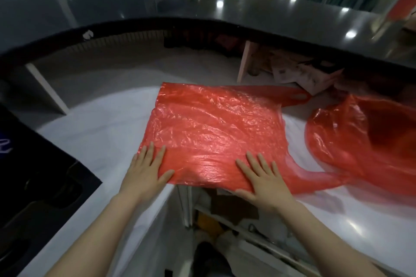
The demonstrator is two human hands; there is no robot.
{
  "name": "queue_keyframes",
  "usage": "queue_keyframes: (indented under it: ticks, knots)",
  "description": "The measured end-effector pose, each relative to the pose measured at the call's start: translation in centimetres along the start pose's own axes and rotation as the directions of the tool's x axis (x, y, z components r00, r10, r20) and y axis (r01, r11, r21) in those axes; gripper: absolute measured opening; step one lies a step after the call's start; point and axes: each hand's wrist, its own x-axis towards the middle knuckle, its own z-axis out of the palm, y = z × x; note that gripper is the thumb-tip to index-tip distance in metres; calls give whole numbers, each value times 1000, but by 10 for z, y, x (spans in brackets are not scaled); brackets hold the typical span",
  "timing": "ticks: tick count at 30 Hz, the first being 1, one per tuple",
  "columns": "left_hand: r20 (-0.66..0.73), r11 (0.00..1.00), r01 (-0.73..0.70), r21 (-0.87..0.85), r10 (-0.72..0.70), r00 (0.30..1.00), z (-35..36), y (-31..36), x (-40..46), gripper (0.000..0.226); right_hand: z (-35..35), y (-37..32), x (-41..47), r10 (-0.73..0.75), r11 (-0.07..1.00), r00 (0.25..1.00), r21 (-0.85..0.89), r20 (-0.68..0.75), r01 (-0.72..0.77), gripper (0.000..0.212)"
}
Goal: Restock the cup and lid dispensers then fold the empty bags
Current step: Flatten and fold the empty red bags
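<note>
White counter (101, 123) under a raised dark curved bar top (225, 4); shop racks blurred behind at 12 o'clock.

Your left hand (147, 172) lies flat, fingers straight, pressing the near-left corner of the red bag (213, 128). Your right hand (262, 179) does the same on the near edge, fingers spread. Neither hand grips or pinches anything; both are palm-down holds only.

The bag lies spread flat, directly at 12 o'clock from both hands. It looks roughly square, slightly longer left to right. Its handle loops (313, 175) trail off toward 3 o'clock, so the bag mouth faces right. The right hand is nearer the handles; the left hand is nearer the closed bottom edge.

Edges: the bag's near edge sits at the counter lip and overhangs it slightly between your hands, above an open shelf cavity (225, 216). Don't drag it toward you, it looks likely to slide off.

Room: bare white counter from 9 to 11 o'clock, enough to fold leftward or away. At 2–3 o'clock a second red bag (364, 132) lies loose and puffed, touching or overlapping the handles; I can't tell which. Clutter sits under the bar at 1 o'clock.

My read: restocking isn't visible from here; you're in the folding stage, smoothing before the first fold. Thin film, expect trapped air and slip.
</note>
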Motion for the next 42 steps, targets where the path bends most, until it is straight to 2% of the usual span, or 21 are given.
queue_keyframes:
  ticks: [4,6,8,10,11,14,16,19,21,23,25,27,28,29,30,32,34,36,38,40,42]
  knots:
    - [52,999,-30,-22,31,998,-1,-3,-15,92,0,-11,-19,-15,1000,994,-13,-104,14,98]
    - [69,998,-65,-6,65,995,-3,-4,-21,101,1,-17,-34,-102,994,948,8,-301,109,72]
    - [70,993,-116,-8,116,991,-6,-3,-29,110,8,-17,-45,-104,990,861,28,-497,136,43]
    - [21,983,-177,-57,178,984,-8,-1,-38,112,6,-17,-51,-81,992,828,38,-555,123,28]
    - [-53,971,-219,-98,215,975,-10,1,-43,103,3,-15,-52,-71,994,812,31,-579,109,22]
    - [-359,926,-323,-194,240,902,-18,5,-55,55,-20,-11,-53,4,998,793,46,-609,30,23]
    - [-487,900,-320,-296,145,861,-23,8,-60,36,-39,-6,-52,54,998,784,49,-619,-30,26]
    - [-479,758,-204,-620,-159,863,-31,5,-59,46,-66,5,-51,39,999,825,10,-564,-41,21]
    - [-432,637,-234,-735,-173,885,-36,-1,-54,42,-79,10,-50,11,1000,881,7,-473,-9,22]
    - [-391,537,-252,-805,-161,906,-42,-3,-48,30,-93,9,-49,-22,1000,874,9,-486,30,19]
    - [-387,455,-243,-857,-254,886,-49,-2,-41,22,-103,8,-50,-29,999,751,-5,-660,35,18]
    - [-379,372,-227,-900,-413,828,-53,-2,-34,19,-107,9,-56,-63,998,517,-58,-853,26,20]
    - [-367,341,-215,-915,-481,796,-55,-2,-31,20,-104,10,-61,-98,995,432,-88,-896,45,17]
    - [-349,313,-204,-928,-529,774,-56,-3,-29,20,-97,9,-66,-131,990,405,-101,-905,96,15]
    - [-325,289,-188,-939,-559,763,-57,-4,-28,19,-84,8,-71,-150,983,425,-87,-893,163,19]
    - [-272,241,-156,-958,-585,765,-56,-7,-26,13,-52,2,-77,-56,971,595,96,-802,221,27]
    - [-250,230,-138,-964,-590,768,-56,-11,-26,12,-24,-1,-75,221,902,780,427,-586,66,33]
    - [-242,241,-119,-963,-586,773,-59,-13,-25,16,-16,7,-61,462,689,827,717,-320,-107,73]
    - [-230,248,-101,-964,-574,786,-62,-13,-23,18,-27,18,-44,520,489,833,865,-189,-109,96]
    - [-221,294,-61,-954,-548,807,-64,-13,-19,17,-44,26,-28,496,357,856,933,-143,-51,84]
    - [-202,324,-28,-946,-520,830,-67,-12,-13,22,-55,33,-17,408,264,904,964,-127,16,55]
